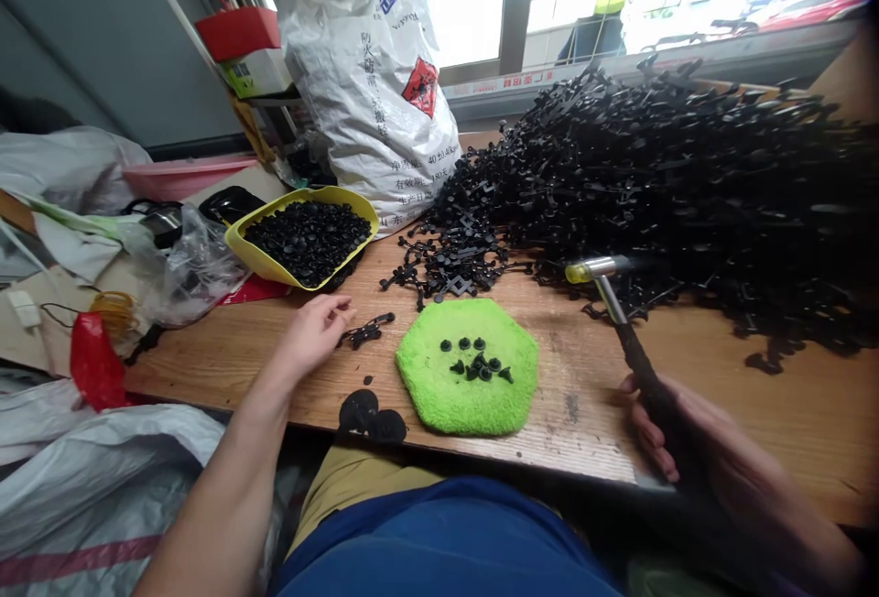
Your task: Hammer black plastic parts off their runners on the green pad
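R hand (677, 437) gripping hammer (622, 322), white sack (371, 75) marked "40", "180"

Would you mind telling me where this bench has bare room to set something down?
Bare wood lies between the green pad and the hammer in the right hand, and right of it below the black pile. Left of the left hand, another strip. Behind the pad, parts and the yellow tray crowd it.

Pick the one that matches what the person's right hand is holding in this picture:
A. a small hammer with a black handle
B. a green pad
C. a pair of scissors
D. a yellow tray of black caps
A: the right hand is wrapped round the black handle of a small hammer, whose metal head hangs just above the wooden table beside the pile of black plastic parts.
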Demonstrator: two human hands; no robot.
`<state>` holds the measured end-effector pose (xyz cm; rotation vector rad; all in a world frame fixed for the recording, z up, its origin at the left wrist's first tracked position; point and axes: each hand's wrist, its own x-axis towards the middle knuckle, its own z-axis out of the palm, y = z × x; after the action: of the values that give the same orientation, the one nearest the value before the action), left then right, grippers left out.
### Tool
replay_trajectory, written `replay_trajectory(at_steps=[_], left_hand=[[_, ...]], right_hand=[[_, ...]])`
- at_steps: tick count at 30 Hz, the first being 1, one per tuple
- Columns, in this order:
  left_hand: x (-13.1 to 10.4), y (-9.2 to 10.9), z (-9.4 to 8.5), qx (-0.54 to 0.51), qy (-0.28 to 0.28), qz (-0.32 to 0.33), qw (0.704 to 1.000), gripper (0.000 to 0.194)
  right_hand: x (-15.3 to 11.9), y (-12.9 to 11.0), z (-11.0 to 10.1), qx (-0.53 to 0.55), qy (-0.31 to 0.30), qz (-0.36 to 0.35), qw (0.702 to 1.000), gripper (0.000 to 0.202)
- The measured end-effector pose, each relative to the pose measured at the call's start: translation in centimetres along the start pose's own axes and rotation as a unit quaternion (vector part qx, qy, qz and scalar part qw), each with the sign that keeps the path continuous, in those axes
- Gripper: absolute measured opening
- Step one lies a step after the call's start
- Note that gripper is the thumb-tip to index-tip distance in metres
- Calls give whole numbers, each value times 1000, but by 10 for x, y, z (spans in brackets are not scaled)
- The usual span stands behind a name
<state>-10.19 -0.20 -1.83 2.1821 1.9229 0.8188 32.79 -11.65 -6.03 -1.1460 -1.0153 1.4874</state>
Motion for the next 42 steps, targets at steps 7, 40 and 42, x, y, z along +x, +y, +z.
replay_trajectory(at_steps=[7, 40, 42], left_hand=[[-4, 21, 7, -110, -203, -15, 973, 25], [-4, 94, 58, -543, -156, -269, 780, 23], [-4, 95, 58, -538, -155, -270, 784, 22]], right_hand=[[3, 3, 1, -17, 13, 11, 1000, 29], [4, -3, 11, -31, 42, 43, 998, 33], [4, -4, 12, -49, 39, 44, 997, 36]])
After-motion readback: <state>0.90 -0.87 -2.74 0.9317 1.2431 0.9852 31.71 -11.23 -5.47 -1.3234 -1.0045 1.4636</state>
